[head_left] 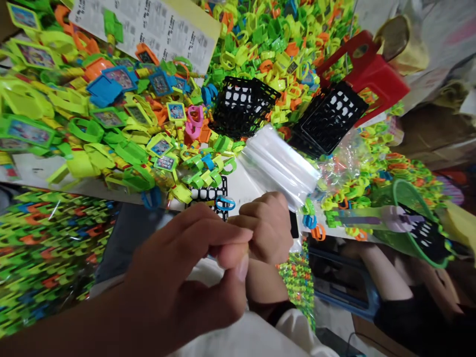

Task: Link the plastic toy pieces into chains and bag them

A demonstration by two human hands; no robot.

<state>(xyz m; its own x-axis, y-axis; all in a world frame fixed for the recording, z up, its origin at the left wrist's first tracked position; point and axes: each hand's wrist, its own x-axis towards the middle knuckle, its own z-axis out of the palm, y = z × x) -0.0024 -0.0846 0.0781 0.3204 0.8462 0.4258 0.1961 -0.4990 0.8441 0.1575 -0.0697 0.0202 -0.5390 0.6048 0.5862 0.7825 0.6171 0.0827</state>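
Observation:
My left hand [182, 263] is closed, its thumb and bent forefinger pinched together at the centre of the view. Behind it, my right hand [268, 225] is curled into a fist, close against the left fingertips. Whatever lies between the fingers is hidden. Just beyond the knuckles is a small blue plastic ring [225, 203], over a black mesh basket [208, 194] that the hands partly cover. A stack of clear plastic bags [280, 166] lies on the table past my right hand. Bright plastic toy watches [106, 118] are heaped to the left.
Two black baskets [243, 106] [329, 119] stand amid the pile, near a red plastic frame [385, 74]. A printed label sheet [148, 29] lies at the back. On the right, a green basket [399, 188] sits at the table edge; another person's arm [386, 272] shows below.

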